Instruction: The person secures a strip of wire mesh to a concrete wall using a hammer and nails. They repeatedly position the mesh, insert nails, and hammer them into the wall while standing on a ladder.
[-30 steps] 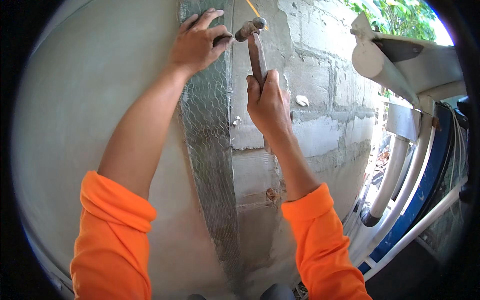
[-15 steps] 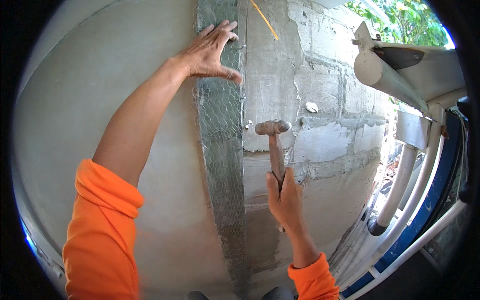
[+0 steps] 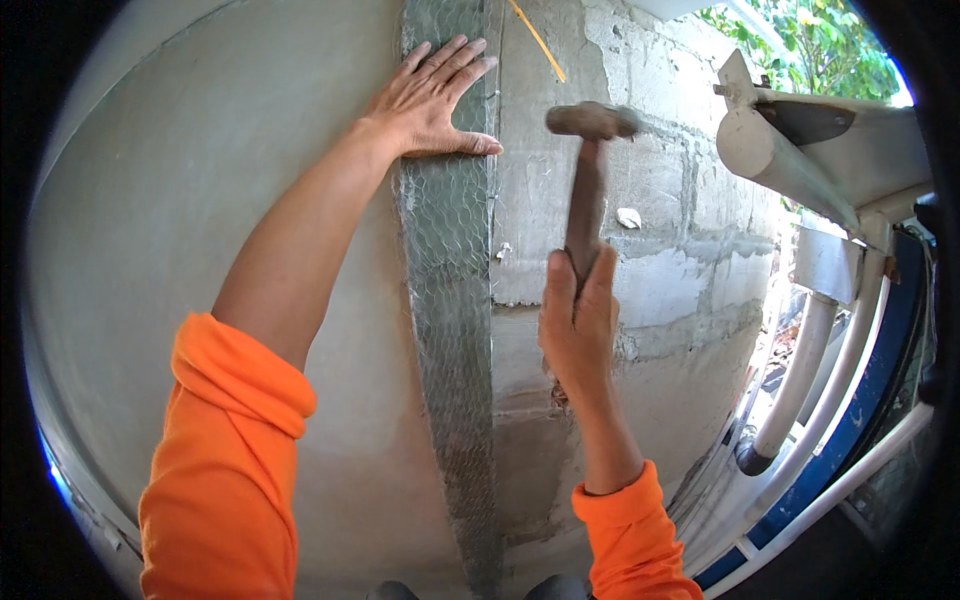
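Observation:
My left hand (image 3: 435,105) lies spread on the upper part of a strip of wire mesh (image 3: 448,235), its thumb reaching to the strip's right edge. Hexagonal wire, like chicken wire, covers this tall, dark grey-green vertical band on the wall. My right hand (image 3: 580,315) is wrapped round the wooden handle of a hammer (image 3: 592,122). The hammer is raised with its head up, slightly blurred, to the right of my left hand and apart from it. Small nail-like bits (image 3: 493,178) show along the mesh's right edge.
Smooth grey plaster (image 3: 250,180) covers the wall left of the strip. To the right is rough blockwork (image 3: 660,270) with mortar patches. A yellow strip (image 3: 538,40) hangs at the top. White pipes (image 3: 800,380) and a metal bracket (image 3: 810,115) stand at the right side.
My right hand has lifted the hammer up and slightly right. My left hand has flattened against the mesh with its fingers more spread, shifting a little right.

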A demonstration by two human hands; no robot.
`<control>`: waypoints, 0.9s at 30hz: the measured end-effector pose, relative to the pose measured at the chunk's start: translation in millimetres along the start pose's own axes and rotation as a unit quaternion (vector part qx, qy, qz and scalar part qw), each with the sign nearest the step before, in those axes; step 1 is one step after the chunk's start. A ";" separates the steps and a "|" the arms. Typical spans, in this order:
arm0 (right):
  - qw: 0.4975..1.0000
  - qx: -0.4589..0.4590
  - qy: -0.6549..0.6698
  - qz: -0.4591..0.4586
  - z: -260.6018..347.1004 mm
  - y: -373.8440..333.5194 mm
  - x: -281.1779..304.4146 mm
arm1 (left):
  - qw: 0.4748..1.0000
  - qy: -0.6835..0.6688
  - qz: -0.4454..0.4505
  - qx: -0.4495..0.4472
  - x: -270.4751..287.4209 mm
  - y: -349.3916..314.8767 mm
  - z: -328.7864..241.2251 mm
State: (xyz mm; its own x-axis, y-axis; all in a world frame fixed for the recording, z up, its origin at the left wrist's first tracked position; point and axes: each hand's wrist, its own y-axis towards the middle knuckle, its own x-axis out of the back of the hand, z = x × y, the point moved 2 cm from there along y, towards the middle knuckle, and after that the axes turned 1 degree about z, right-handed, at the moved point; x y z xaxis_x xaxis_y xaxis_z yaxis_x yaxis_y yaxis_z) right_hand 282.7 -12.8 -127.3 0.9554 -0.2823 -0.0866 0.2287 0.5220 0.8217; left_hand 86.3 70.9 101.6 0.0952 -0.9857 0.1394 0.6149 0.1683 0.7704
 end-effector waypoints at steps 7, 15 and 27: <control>0.980 0.187 -0.031 -0.067 0.5 45.3 -28.4 | 1.000 0.011 -0.024 0.014 1.5 -1.0 -3.4; 0.981 0.145 -0.069 -0.105 6.7 50.8 -29.1 | 0.998 -0.002 -0.055 0.009 -0.5 -0.9 -2.8; 0.968 0.206 -0.075 -0.122 10.7 54.6 -28.2 | 0.996 -0.003 -0.088 0.002 -5.3 -0.6 -2.3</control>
State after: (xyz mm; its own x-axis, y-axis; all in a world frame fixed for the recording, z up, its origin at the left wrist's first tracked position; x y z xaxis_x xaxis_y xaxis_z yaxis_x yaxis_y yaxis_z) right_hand 266.2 15.1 -73.9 0.8374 -0.4872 -0.2478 0.3201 0.0696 0.9448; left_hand 87.2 75.9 99.0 -0.0185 -0.9998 0.0047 0.6193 -0.0077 0.7851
